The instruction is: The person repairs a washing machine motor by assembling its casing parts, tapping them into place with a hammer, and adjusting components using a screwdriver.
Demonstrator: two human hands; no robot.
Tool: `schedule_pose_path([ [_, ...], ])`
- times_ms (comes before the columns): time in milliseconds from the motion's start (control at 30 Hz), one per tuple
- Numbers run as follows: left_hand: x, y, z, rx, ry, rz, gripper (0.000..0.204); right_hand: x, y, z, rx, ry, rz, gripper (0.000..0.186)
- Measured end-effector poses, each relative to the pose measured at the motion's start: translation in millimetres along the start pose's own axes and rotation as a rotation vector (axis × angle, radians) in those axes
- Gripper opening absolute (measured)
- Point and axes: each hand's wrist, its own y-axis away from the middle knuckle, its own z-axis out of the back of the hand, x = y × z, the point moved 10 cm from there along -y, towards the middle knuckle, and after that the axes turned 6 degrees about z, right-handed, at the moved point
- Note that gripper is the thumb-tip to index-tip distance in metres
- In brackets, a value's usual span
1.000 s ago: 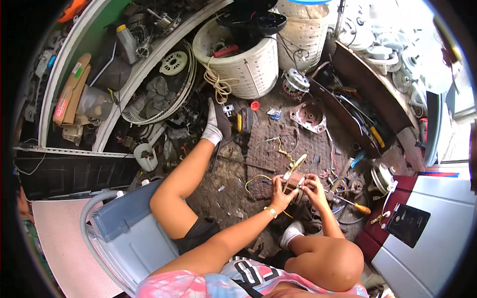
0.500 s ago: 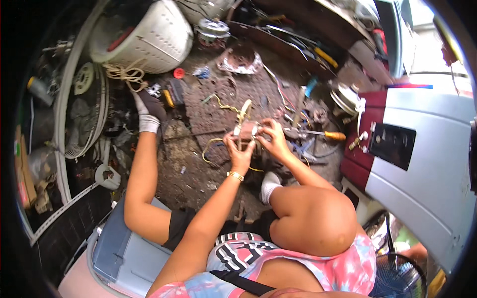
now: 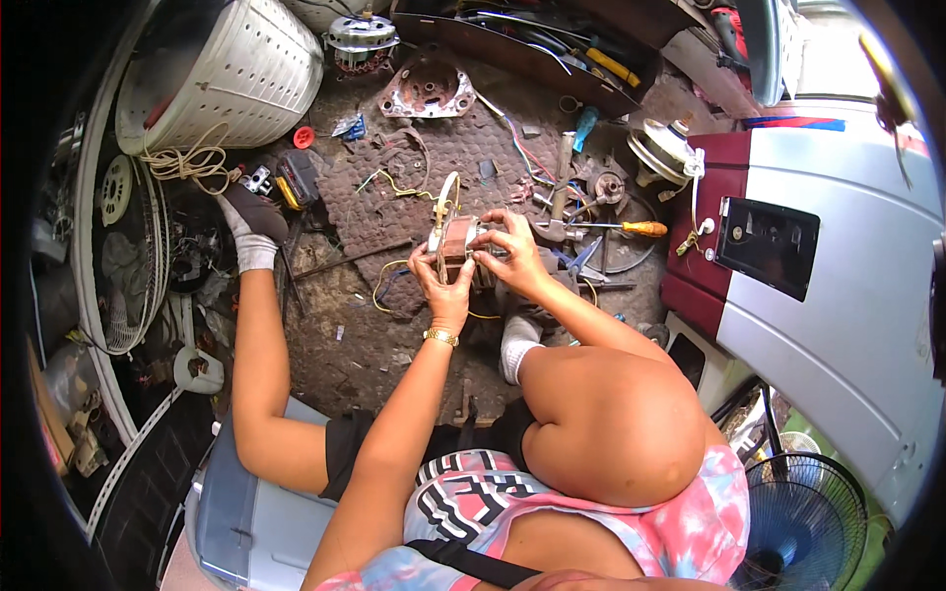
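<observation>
Both hands grip a small motor part (image 3: 456,236) with a rusty-brown core, pale metal and a cream loop standing up from it. My left hand (image 3: 441,288) has thumb and fingers closed round its left and lower side. My right hand (image 3: 517,254) has fingertips on its right side. Yellow wires (image 3: 394,187) lie on the dirty pad (image 3: 357,219) beneath and around it. An orange-handled screwdriver (image 3: 643,229), a hammer (image 3: 560,207) and blue-handled pliers (image 3: 579,261) lie to the right.
Around the work are a rusty housing (image 3: 427,89), another motor (image 3: 362,44), a white perforated tub (image 3: 223,87), a tool trough (image 3: 552,49), a power tool (image 3: 301,179), a grey-and-maroon cabinet (image 3: 818,217) and a fan (image 3: 793,517). My legs frame the floor space.
My view has shifted, so the back tubs sit higher and the fan shows at lower right. My hands still hold the motor part, with the right fingers slightly moved on it.
</observation>
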Motion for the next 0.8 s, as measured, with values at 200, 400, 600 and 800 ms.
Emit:
schedule_pose_path([
  [200, -1, -2, -2, 0.013, 0.059, 0.028, 0.063, 8, -4, 0, -0.019, 0.085, 0.079, 0.020],
  [400, 5, -4, 3, 0.027, 0.049, 0.013, 0.065, 21, -7, 3, -0.033, 0.197, 0.146, 0.020],
  [600, -1, -3, -2, 0.037, 0.122, 0.053, 0.064, 13, -7, 5, -0.027, 0.155, 0.137, 0.021],
  [800, -4, -2, -1, 0.039, 0.131, 0.053, 0.064, 12, -9, -2, -0.009, 0.168, 0.160, 0.023],
])
